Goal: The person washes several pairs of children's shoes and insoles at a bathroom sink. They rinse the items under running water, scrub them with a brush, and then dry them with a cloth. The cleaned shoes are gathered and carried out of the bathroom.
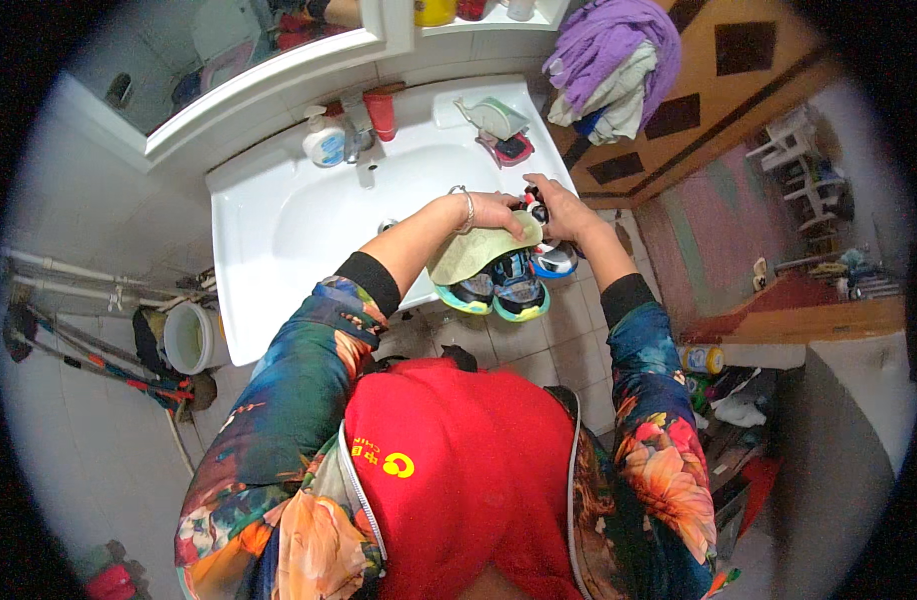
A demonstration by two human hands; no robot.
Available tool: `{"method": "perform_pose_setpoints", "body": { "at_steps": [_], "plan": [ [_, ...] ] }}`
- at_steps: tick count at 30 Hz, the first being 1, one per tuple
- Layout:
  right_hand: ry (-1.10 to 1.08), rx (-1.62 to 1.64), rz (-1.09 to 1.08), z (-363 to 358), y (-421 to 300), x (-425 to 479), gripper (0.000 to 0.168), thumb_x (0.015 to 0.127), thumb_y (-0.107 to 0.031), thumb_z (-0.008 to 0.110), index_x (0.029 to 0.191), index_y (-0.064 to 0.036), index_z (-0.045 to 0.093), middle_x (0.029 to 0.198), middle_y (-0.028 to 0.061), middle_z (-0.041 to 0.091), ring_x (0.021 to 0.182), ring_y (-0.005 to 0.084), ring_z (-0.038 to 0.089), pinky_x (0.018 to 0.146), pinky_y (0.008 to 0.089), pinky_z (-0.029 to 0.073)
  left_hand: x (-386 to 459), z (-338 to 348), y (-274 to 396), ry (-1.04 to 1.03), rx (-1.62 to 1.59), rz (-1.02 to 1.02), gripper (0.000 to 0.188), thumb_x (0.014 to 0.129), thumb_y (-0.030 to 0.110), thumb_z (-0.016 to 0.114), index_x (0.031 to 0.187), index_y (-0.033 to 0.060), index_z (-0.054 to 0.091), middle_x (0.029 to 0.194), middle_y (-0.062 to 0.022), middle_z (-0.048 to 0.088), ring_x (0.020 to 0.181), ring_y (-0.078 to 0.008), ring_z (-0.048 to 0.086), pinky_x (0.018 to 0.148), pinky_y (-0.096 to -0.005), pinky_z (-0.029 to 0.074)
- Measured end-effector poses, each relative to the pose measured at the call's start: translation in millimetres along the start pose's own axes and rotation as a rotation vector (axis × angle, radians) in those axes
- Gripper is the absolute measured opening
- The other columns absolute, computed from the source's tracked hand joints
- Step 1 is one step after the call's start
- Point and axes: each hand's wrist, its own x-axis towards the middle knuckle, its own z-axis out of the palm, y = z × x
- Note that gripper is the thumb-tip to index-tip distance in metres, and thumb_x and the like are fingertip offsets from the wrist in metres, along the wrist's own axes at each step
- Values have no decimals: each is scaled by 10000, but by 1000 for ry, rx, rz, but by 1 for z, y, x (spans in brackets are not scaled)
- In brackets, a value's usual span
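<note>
In the head view, my left hand (pixel 496 213) wears a silver bracelet and grips a pale yellow-green insole (pixel 482 247), its thumb on top. The insole lies over part of a pair of blue-black shoes with lime-edged soles (pixel 520 289) at the sink's front right. My right hand (pixel 567 214) is beside a black, red and white object (pixel 535 204), fingers bent around its right side; whether it grips it is unclear. A blue and white shoe (pixel 556 259) shows under the right hand, partly hidden. Both hands are close together near the right edge of the white washbasin (pixel 316 217).
On the basin's back stand a pump bottle (pixel 325 139), a faucet (pixel 357 131) and a red cup (pixel 381 114). A soap holder (pixel 509 146) sits at the right. Purple and white towels (pixel 616 60) hang beyond. A white bucket (pixel 191 337) stands at the left.
</note>
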Motion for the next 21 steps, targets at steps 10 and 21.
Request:
{"method": "perform_pose_setpoints", "body": {
  "at_steps": [10, 21],
  "plan": [
    [312, 46, 79, 10, 27, -29, 827, 605, 10, 701, 1343, -82, 339, 1214, 222, 476, 1137, 380, 439, 982, 406, 379, 43, -1, -12, -95, -86, -13, 775, 581, 243, 773, 1247, 8, 453, 1118, -126, 578, 1000, -224, 556, 873, -330, 449],
    [423, 303, 173, 35, 31, -61, 879, 678, 97, 574, 1435, -72, 160, 1297, 232, 455, 1199, 362, 450, 1010, 359, 356, 73, -13, 7, -274, 8, -116, 1014, 564, 125, 769, 1430, 187, 245, 1167, -131, 554, 1027, -230, 546, 888, -336, 447]
  ]
}}
